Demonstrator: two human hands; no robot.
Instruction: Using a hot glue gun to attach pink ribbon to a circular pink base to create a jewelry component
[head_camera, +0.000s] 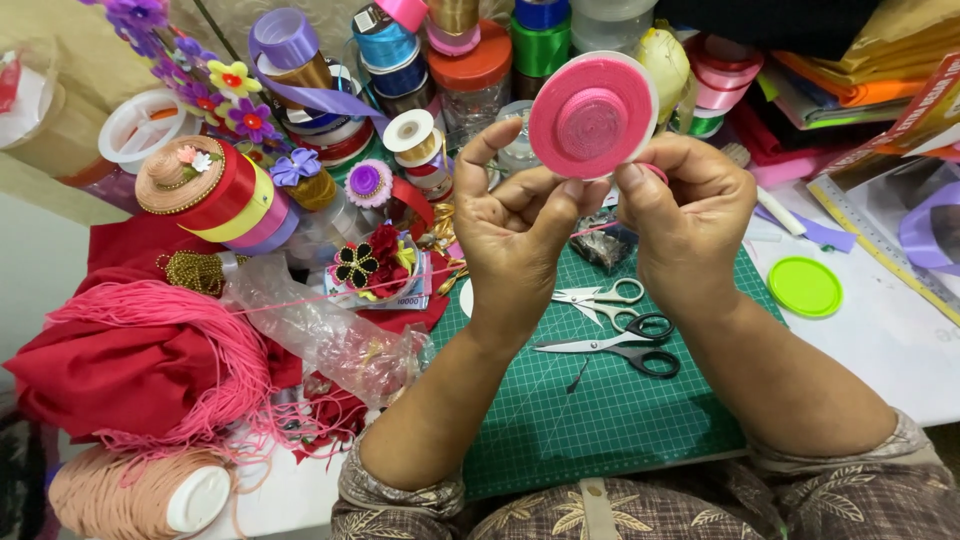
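Pink cord disc (592, 115) lower edge hidden behind both hands' fingers; ruler (880, 240) cut off at right edge; cord spool (140, 492) cut at bottom.

Disc (592, 115) held above cutting mat (560, 400), 2 scissors (610, 325) on mat, lid (805, 287) right, ribbon spools (400, 60) behind.

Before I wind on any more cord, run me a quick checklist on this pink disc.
1. Pink disc held in both hands: ok.
2. Left hand grip on its lower edge: ok.
3. Right hand grip behind the disc: cannot tell.
4. Coil face turned to view: ok.
5. Black-handled scissors lying shut on the green cutting mat: ok.
6. Pink cord free of tangles: not ok.
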